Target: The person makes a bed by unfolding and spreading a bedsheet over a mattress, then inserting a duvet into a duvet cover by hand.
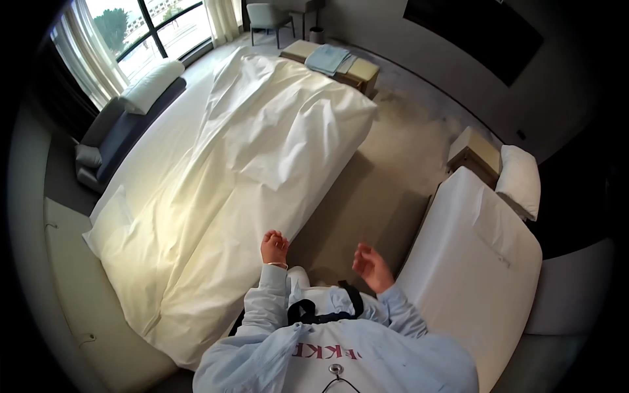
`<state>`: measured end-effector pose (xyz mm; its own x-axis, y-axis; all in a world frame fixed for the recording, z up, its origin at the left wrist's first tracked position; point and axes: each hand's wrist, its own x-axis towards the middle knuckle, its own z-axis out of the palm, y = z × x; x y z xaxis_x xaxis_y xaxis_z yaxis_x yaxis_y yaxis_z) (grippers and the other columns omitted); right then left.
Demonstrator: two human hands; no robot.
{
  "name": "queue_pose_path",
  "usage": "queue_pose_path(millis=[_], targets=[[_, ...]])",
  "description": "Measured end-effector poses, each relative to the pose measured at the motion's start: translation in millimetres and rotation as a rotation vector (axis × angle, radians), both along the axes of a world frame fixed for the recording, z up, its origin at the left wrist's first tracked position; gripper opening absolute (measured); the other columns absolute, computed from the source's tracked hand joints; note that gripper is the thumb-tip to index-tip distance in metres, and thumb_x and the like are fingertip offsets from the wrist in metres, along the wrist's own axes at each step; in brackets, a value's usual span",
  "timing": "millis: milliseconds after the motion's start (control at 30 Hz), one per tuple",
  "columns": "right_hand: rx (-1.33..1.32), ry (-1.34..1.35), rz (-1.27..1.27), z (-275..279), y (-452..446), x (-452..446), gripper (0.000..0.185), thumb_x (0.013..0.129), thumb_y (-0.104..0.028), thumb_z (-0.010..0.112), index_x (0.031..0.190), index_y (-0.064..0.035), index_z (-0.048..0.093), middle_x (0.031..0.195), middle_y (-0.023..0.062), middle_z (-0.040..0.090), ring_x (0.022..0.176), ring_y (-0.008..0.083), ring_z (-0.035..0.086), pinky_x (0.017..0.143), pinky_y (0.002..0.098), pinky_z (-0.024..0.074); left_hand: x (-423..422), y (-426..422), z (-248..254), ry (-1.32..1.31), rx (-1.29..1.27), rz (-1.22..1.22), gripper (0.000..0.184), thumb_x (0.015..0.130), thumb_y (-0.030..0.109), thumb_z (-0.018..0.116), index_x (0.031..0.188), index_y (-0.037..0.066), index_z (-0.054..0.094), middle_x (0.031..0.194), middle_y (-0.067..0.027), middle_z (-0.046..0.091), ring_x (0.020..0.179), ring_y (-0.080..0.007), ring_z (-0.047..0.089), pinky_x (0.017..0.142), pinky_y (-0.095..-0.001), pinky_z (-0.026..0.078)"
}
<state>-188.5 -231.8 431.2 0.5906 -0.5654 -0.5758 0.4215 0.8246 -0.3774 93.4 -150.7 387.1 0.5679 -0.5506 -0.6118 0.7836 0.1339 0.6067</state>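
Note:
My left hand [274, 248] is over the near side edge of the large bed, its fingers curled in, and nothing shows in it. Just beyond it lies a rumpled white duvet [262, 150], spread across the bed with many folds and hanging over the side. My right hand [372, 267] is in the air above the carpeted gap between two beds, fingers apart and slightly bent, holding nothing. On the right is a narrower bed with a smooth white sheet [452, 262].
A pillow [521, 180] rests beside a bench [473, 157] past the right bed. Another bench [363, 73] at the far bed end carries folded blue cloth [327, 59]. A sofa [124, 131] with a white pillow [151, 85] stands by the window. A chair [268, 16] is farther back.

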Motion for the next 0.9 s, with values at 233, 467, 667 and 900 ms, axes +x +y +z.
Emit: queue_pose_path(millis=[233,467,667,900], targets=[[-0.033,-0.037,-0.254,-0.8,-95.1,-46.7,0.021,0.081,-0.01,0.053,0.101,-0.0116,0.055,0.087,0.0034,0.059,0.074,0.0171,0.058,0.069,0.0313,0.0483,13.2,-123.5,-54.9,0.001,0.092,-0.051,0.015,0.073,0.0,0.05,0.083,0.011,0.051,0.072,-0.0033,0.054,0.061,-0.0169,0.051,0.053,-0.0286,0.045],[-0.082,-0.001,-0.451,-49.8,-273.5,-72.0,0.024,0.08,-0.014,0.052,0.104,-0.012,0.053,0.086,0.0027,0.058,0.075,0.0157,0.056,0.069,0.0295,0.0461,-19.9,-311.6,-141.1,0.212,0.071,-0.087,0.005,0.078,0.006,0.052,0.08,0.01,0.052,0.071,-0.0056,0.054,0.064,-0.0201,0.052,0.054,-0.0315,0.046],[-0.021,0.057,-0.258,-32.2,-429.0,-53.0,0.024,0.082,-0.01,0.048,0.106,-0.0119,0.051,0.09,0.003,0.055,0.075,0.0147,0.054,0.07,0.0285,0.0462,-57.9,-472.3,-60.8,0.397,-0.053,-0.127,0.027,0.075,-0.001,0.052,0.099,0.011,0.051,0.088,-0.0054,0.054,0.075,-0.0188,0.054,0.069,-0.0292,0.048],[0.002,0.025,-0.019,-45.3,-596.5,6.1,0.023,0.082,-0.009,0.049,0.105,-0.0109,0.051,0.088,0.0029,0.057,0.074,0.014,0.055,0.068,0.0275,0.0477,-46.6,-555.4,-81.4,0.701,-0.08,0.114,0.036,0.073,-0.007,0.044,0.104,0.01,0.049,0.093,-0.005,0.054,0.087,-0.0214,0.054,0.074,-0.0341,0.047]])
